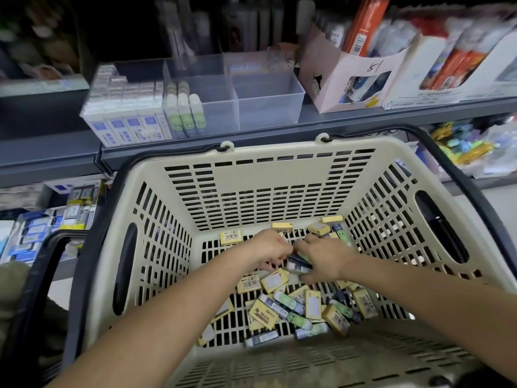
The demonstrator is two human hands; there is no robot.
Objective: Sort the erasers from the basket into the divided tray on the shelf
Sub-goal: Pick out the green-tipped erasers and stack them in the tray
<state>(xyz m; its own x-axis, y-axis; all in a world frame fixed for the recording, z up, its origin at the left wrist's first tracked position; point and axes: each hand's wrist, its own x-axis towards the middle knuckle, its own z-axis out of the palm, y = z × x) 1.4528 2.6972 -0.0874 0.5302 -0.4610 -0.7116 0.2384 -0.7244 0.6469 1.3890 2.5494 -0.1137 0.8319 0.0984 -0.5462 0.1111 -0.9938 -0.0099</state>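
Observation:
A cream slotted basket [268, 175] holds several loose erasers: yellow-boxed ones [274, 280], green ones [288, 302] and dark-sleeved ones [261, 338]. Both my hands are deep in the basket, close together. My left hand [270, 249] has its fingers curled round erasers, a yellow one showing at its knuckles. My right hand [321, 257] pinches dark and green erasers [299, 263] between the two hands. On the shelf above stands the clear divided tray [268, 107]. Its left compartment is packed with white-and-blue erasers [126, 119], the middle one has green erasers [186, 113], the right ones look bare.
The basket's black handles [458, 175] arch at left and right. A pink cardboard display box [349, 77] and white boxes of orange items [453, 65] stand right of the tray. Stationery stock [56, 219] fills a lower shelf at left.

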